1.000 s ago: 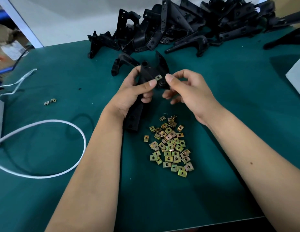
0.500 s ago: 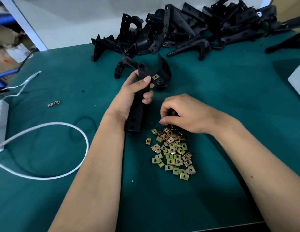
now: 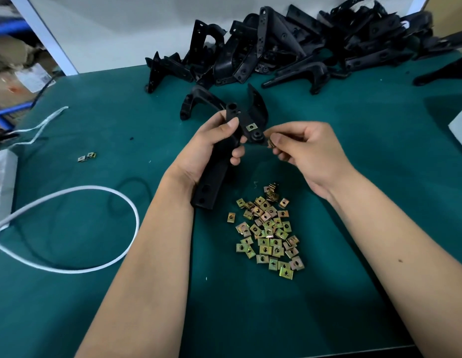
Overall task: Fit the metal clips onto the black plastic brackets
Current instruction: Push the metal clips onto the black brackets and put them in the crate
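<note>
One clip (image 3: 251,127) already sat on the bracket (image 3: 224,156) that our left hand (image 3: 212,151) gripped upright by its long arm, while our right hand (image 3: 304,151) pinched a second clip (image 3: 271,143) just right of its lower tab.

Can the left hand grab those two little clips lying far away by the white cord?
Probably not right now. The left hand is wrapped around the black bracket, so it is busy. Nothing on the green mat blocks the way to the two stray clips, though.
</note>
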Demonstrator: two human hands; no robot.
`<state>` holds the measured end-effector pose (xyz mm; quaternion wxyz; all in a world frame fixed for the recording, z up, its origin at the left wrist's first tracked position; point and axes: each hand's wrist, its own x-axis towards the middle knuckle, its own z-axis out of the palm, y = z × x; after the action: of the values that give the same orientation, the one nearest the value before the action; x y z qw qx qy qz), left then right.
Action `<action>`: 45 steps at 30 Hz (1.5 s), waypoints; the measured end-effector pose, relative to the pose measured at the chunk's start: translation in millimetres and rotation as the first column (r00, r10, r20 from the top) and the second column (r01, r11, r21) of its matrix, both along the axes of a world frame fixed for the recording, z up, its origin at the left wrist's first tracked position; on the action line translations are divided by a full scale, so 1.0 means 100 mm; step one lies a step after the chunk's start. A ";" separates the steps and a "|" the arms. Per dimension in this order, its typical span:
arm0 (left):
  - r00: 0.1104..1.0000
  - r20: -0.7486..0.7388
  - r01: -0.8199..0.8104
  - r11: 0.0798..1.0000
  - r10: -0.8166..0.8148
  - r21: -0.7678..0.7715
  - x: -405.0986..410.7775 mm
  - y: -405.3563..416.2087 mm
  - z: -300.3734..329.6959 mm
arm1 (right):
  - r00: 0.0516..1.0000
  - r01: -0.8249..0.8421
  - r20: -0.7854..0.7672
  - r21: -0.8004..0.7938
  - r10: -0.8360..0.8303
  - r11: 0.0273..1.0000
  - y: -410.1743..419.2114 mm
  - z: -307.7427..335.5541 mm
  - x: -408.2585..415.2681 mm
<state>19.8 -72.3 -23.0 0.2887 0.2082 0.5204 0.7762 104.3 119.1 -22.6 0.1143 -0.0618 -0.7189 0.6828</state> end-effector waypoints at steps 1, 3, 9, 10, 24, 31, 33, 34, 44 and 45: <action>1.000 -0.004 0.001 1.000 -0.001 -0.009 0.01 0.01 0.01 | 1.000 0.006 0.009 -0.068 -0.005 0.998 0.02 0.00 -0.01; 1.000 -0.021 0.002 1.000 -0.002 -0.030 0.03 0.01 0.02 | 1.000 0.014 0.018 -0.184 -0.011 0.983 0.04 0.01 -0.01; 0.998 -0.033 0.043 0.998 -0.045 -0.049 0.07 0.01 0.04 | 0.999 -0.033 -0.021 -0.317 0.028 0.948 0.04 0.05 0.00; 0.998 -0.024 0.060 0.997 -0.061 -0.040 0.08 0.01 0.04 | 0.999 -0.042 -0.032 -0.331 0.034 0.943 0.04 0.06 0.00; 0.992 -0.042 0.116 0.991 -0.119 -0.066 0.10 0.05 0.06 | 0.997 -0.063 -0.052 -0.318 0.049 0.946 -0.02 0.01 0.00; 0.993 -0.033 0.111 0.990 -0.115 -0.091 0.10 0.07 0.06 | 0.997 -0.042 -0.071 -0.308 0.021 0.950 -0.05 0.00 0.00; 0.992 -0.035 0.115 0.989 -0.119 -0.096 0.10 0.07 0.06 | 0.996 0.012 -0.077 -0.316 -0.038 0.949 -0.05 0.00 -0.01; 0.992 -0.040 0.117 0.988 -0.122 -0.099 0.10 0.07 0.06 | 0.994 0.048 -0.077 -0.324 -0.077 0.945 -0.04 -0.01 -0.01; 0.988 -0.073 0.122 0.975 -0.137 -0.185 0.09 0.13 0.04 | 0.969 0.227 0.004 -0.405 -0.247 0.886 -0.09 0.01 0.01; 0.987 -0.077 0.123 0.973 -0.140 -0.194 0.09 0.13 0.04 | 0.967 0.235 0.000 -0.397 -0.256 0.887 -0.10 0.01 0.00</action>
<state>28.9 -59.2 -19.4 0.3340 0.2488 0.5891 0.6924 104.3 109.4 -22.0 0.2035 -0.1560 -0.5501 0.7948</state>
